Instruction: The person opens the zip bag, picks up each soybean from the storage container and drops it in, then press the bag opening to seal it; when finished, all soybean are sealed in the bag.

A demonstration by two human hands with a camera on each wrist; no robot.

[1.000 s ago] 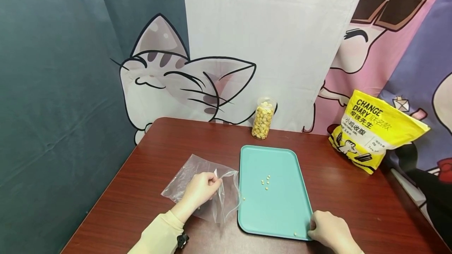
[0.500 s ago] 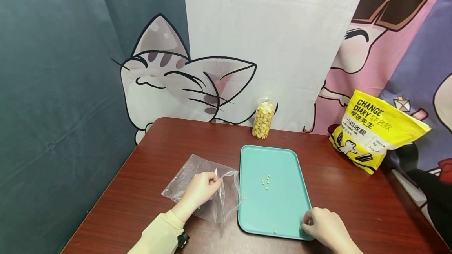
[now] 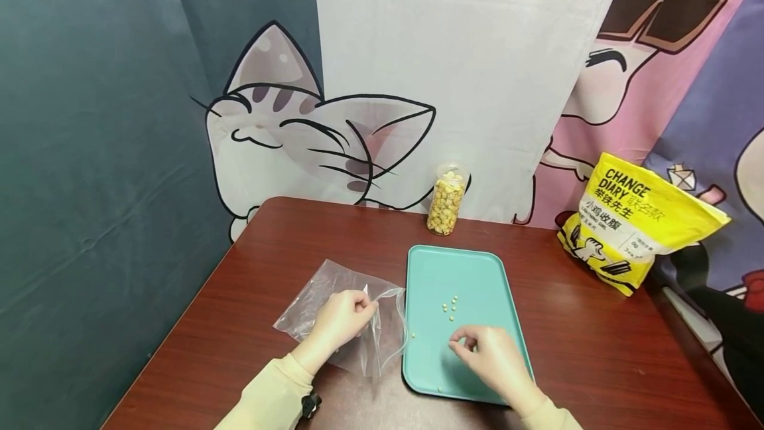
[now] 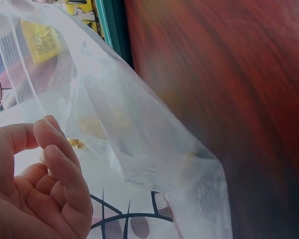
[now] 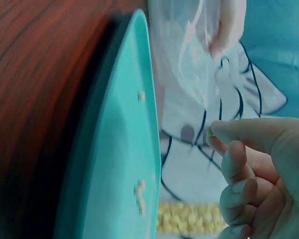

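A clear zip bag (image 3: 319,290) lies on the table left of the teal tray (image 3: 459,267), its mouth toward the tray. My left hand (image 3: 343,317) pinches the bag's upper side near the mouth and holds it raised. Over the tray's front half is my right hand (image 3: 492,357). In the right wrist view, its thumb and forefinger pinch a small yellow-green bean-like piece (image 5: 210,132). Several small round pale-yellow pieces (image 3: 451,318) lie mid-tray. One more piece (image 3: 413,335) sits at the left rim and another piece (image 3: 440,389) near the front rim.
Behind the tray stands a clear jar (image 3: 446,204) of yellow popcorn-like pieces. A yellow printed snack bag (image 3: 633,217) stands at the back right. Printed cloth (image 3: 477,71) hangs behind the brown table (image 3: 573,324).
My right hand has moved from the tray's front right corner leftward and up over the tray. The piece near the front rim has rolled left. My left hand and the zip bag stay put.
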